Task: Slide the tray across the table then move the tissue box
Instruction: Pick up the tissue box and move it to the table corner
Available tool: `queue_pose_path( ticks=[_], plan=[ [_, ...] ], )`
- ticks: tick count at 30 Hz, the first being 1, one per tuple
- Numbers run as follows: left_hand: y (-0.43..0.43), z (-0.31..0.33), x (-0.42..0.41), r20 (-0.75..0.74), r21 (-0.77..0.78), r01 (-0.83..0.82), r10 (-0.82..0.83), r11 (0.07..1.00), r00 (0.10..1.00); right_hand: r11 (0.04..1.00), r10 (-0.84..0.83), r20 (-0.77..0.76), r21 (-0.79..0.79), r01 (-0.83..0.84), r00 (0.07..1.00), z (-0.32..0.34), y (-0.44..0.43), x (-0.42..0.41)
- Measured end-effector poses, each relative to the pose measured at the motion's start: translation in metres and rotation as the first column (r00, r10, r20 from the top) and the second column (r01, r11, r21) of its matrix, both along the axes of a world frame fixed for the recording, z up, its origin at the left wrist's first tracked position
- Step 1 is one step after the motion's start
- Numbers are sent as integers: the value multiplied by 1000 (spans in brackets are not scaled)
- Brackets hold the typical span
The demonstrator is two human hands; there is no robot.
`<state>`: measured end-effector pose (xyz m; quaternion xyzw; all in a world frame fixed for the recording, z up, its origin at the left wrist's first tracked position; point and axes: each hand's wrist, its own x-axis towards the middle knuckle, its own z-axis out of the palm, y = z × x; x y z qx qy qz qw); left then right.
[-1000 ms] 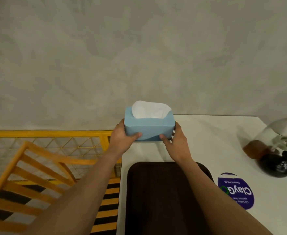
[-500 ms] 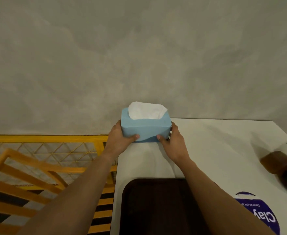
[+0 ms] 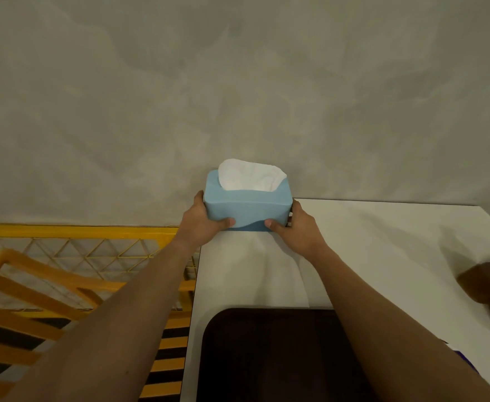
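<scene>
Your hands grip the blue tissue box (image 3: 248, 206) from both ends: left hand (image 3: 201, 223) wraps its left end with the thumb pressed on the near face, right hand (image 3: 294, 227) clamps the right end, thumb also on the near face. The box sits at the far left corner of the white desk (image 3: 382, 242), right up against the grey wall (image 3: 238, 82); whether its base touches the desk or rides just above it, can't tell. A white tissue (image 3: 249, 177) sticks out of the top (crumpled, upright). The dark brown tray (image 3: 272, 358) lies nearer you than the box, well apart from it, under your forearms. Right of the box, at the desk's edge, is a blurred brown object (image 3: 487, 285). Left of the box, beyond the desk, stand a yellow mesh railing (image 3: 78, 242) and an orange slatted chair (image 3: 35, 285).
</scene>
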<state>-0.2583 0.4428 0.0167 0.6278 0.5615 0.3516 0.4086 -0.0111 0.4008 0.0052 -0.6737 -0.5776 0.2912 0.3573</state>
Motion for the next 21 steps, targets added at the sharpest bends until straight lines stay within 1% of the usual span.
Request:
queue_pose_path(
  ticks=[5, 11, 21],
  plan=[
    [-3, -4, -1, -6, -24, -23, 23, 999, 1000, 999, 38, 7, -39, -37, 999, -2, 2, 6],
    [-3, -4, -1, -21, -32, -26, 25, 999, 999, 995, 94, 55, -39, -92, 994, -3, 1, 9],
    [-3, -9, 0, -12, -47, -33, 32, 998, 999, 991, 109, 85, -89, -102, 990, -2, 5, 5]
  ],
)
